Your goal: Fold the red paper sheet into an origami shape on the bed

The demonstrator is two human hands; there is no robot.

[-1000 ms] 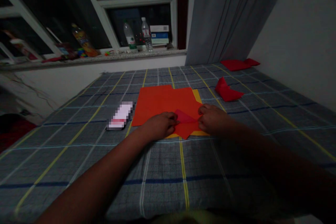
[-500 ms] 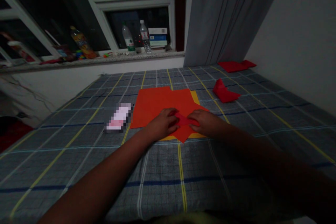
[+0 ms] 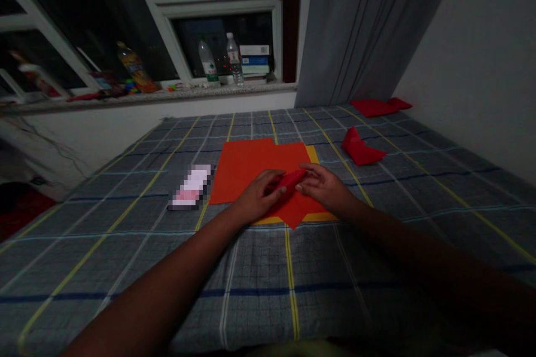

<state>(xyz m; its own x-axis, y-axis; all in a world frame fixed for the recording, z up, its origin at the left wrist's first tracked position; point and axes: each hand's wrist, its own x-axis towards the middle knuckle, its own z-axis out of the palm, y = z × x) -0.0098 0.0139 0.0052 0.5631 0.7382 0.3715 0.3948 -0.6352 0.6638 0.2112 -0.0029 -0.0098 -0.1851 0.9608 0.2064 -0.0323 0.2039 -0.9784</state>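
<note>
A small folded piece of red paper [image 3: 290,185] is held between both hands, tilted up over the orange sheets. My left hand [image 3: 264,192] grips its left end, thumb on the near face. On its right end, the fingers and thumb of my right hand [image 3: 325,185] are closed. Beneath lie several orange paper sheets [image 3: 247,164], overlapping at different angles, with a corner pointing towards me. Yellow paper [image 3: 312,154] shows at their edges. Farther right stands a folded red paper shape [image 3: 360,149] with a raised point.
A phone [image 3: 192,187], its screen lit and blurred out, lies left of the sheets on the checked cloth [image 3: 167,268]. Flat red paper [image 3: 377,107] rests at the far right corner. Bottles [image 3: 208,64] and stacked boxes [image 3: 255,60] line the windowsill [image 3: 176,95].
The red paper has been lifted from lying flat on the orange sheets and tilted, showing a narrower folded form. My right fingers have moved up along it. The view has shifted slightly.
</note>
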